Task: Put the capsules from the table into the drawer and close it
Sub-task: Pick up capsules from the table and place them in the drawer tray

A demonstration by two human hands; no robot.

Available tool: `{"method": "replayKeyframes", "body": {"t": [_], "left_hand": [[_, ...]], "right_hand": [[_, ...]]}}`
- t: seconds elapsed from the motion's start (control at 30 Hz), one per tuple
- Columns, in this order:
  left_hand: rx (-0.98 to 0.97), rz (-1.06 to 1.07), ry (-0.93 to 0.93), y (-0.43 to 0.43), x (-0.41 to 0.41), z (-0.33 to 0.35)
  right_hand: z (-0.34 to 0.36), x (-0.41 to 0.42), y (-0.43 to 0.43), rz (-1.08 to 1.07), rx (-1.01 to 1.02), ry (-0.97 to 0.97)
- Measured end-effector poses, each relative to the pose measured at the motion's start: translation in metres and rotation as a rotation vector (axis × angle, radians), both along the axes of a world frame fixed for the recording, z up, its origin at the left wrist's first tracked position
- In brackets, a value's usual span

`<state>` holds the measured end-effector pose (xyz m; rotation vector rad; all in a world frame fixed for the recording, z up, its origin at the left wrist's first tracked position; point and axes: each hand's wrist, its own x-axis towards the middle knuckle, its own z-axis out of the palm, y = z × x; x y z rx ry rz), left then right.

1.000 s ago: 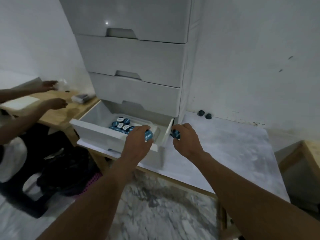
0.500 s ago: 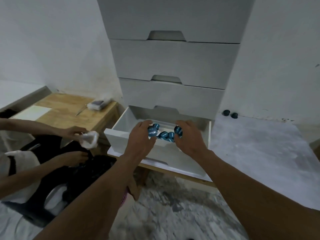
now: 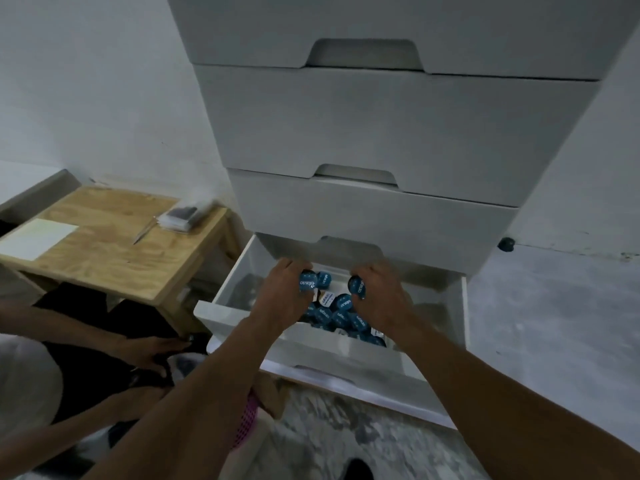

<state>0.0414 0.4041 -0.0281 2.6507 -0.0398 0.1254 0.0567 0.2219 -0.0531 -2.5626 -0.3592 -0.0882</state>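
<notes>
- Your left hand (image 3: 282,299) is over the open bottom white drawer (image 3: 346,355), fingers curled around one blue round capsule with white lettering (image 3: 307,283); a second blue capsule (image 3: 324,279) shows just beyond it, and you cannot tell whether the hand holds that one too.
- Your right hand (image 3: 379,299) is beside it over the same drawer, fingers closed on one blue capsule (image 3: 357,285).
- Below and between your hands lies a heap of blue capsules (image 3: 337,318) on the drawer floor; about eight or more lids show, the exact count hidden by your wrists.
- The white plastic drawer unit (image 3: 388,133) shows four drawers: three shut above, one pulled out at the bottom.
- One small black round object (image 3: 506,244) sits on the grey tabletop (image 3: 554,323) beside the unit, at the wall.
- To your left stands one light wooden side table (image 3: 104,247) carrying one white sheet (image 3: 36,237), one clear plastic packet (image 3: 185,216) and one thin pen-like stick (image 3: 143,233).
- Another person's two hands (image 3: 152,351) are low at the left, near dark fabric.
</notes>
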Motion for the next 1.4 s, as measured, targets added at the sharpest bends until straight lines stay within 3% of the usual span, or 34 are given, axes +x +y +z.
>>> {"method": "replayKeyframes", "body": {"t": [0.5, 0.83, 1.4], "left_hand": [[0.122, -0.281, 0.086, -0.001, 0.073, -0.044], [0.011, -0.325, 0.090, -0.016, 0.096, -0.076], [0.128, -0.393, 0.115, -0.025, 0.109, -0.093]], "right_hand": [[-0.043, 0.038, 0.011, -0.169, -0.004, 0.106], [-0.056, 0.050, 0.018, -0.237, -0.017, 0.122], [-0.068, 0.060, 0.016, -0.245, -0.074, 0.127]]}}
